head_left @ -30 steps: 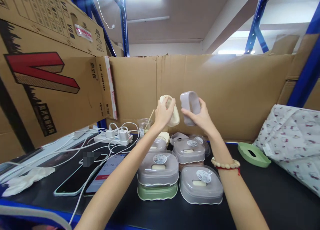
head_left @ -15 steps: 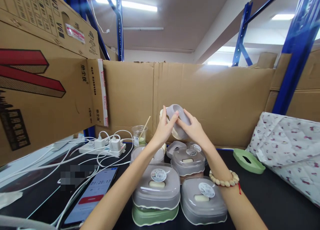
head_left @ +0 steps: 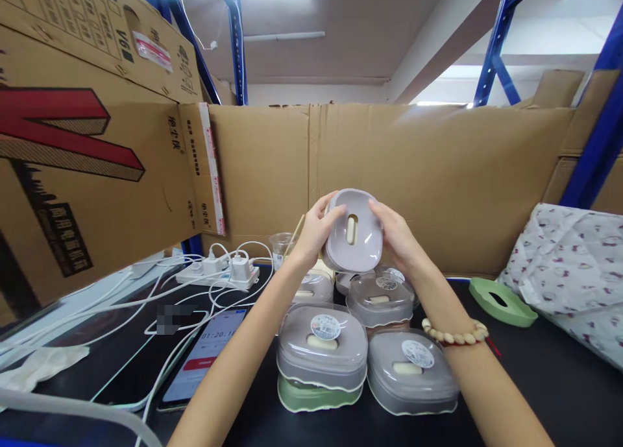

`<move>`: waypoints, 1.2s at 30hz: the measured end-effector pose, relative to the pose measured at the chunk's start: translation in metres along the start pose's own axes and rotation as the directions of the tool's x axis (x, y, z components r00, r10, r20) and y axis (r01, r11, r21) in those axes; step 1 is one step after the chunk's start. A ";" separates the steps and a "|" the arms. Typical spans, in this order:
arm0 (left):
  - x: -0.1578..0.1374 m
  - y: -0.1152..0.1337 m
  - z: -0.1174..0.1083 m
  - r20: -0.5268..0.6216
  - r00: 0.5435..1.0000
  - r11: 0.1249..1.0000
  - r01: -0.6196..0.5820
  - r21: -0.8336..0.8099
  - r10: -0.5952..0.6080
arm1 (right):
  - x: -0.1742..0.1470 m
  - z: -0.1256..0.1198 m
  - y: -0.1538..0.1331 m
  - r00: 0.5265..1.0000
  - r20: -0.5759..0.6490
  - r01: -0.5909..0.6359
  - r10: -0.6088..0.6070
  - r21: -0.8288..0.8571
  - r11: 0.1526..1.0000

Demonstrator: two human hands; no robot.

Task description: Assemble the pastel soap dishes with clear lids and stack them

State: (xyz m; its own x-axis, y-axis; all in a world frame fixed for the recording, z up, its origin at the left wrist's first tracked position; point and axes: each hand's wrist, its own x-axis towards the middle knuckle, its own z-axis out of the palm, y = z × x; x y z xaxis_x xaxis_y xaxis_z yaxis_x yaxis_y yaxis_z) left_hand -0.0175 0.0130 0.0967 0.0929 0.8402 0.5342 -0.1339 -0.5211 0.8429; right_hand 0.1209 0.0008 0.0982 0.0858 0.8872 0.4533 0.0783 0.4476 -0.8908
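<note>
Both hands hold up a lilac-grey plastic soap dish point(head_left: 363, 239) in front of the cardboard. Its rounded hollow faces me, and a cream piece shows in the oval slot in the middle. My left hand point(head_left: 316, 229) grips the left rim, thumb on the inner face and fingers behind. On the right rim, the fingers of my right hand point(head_left: 396, 236) are closed around the edge. Beneath stand soap boxes with clear lids and cream knobs: one grey box point(head_left: 324, 346) on a green box point(head_left: 318, 395), another grey box point(head_left: 413, 372) beside it, and more behind.
A green slotted piece point(head_left: 503, 302) lies at the right by a patterned quilted bag point(head_left: 574, 265). On the left are a power strip point(head_left: 219, 276) with tangled white cables, a phone point(head_left: 207, 356), and a clear cup point(head_left: 281, 244). A cardboard wall point(head_left: 438, 174) closes off the back.
The soap dish has been turned from a tilted angle so its hollow faces me squarely. My hands have spread to its two sides. The whole view has shifted slightly.
</note>
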 end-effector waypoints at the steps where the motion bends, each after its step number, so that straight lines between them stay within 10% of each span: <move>1: -0.001 0.002 0.000 0.025 1.000 1.000 0.000 -0.020 0.000 | -0.001 -0.001 -0.002 1.000 -0.003 -0.006 0.006 0.016 1.000; 25: -0.014 0.014 0.002 0.233 0.954 0.971 -0.219 0.099 0.191 | -0.009 -0.010 -0.015 0.954 -0.044 0.295 -0.296 -0.031 0.955; 32: -0.014 0.022 -0.007 0.071 0.997 0.978 -0.031 0.207 0.017 | -0.006 -0.023 -0.022 0.988 0.044 0.151 -0.150 -0.032 0.988; 36: -0.007 0.026 -0.018 -0.171 0.984 0.996 -0.030 0.087 0.045 | 0.016 -0.081 0.001 0.966 -0.212 0.107 -0.151 -0.203 0.973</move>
State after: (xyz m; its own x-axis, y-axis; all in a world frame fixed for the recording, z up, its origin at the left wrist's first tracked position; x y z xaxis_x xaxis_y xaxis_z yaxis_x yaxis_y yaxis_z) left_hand -0.0396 -0.0038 0.1137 -0.0829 0.8294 0.5524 -0.0506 -0.5571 0.8289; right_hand 0.2027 0.0063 0.1067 0.2812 0.7655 0.5787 0.2871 0.5083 -0.8119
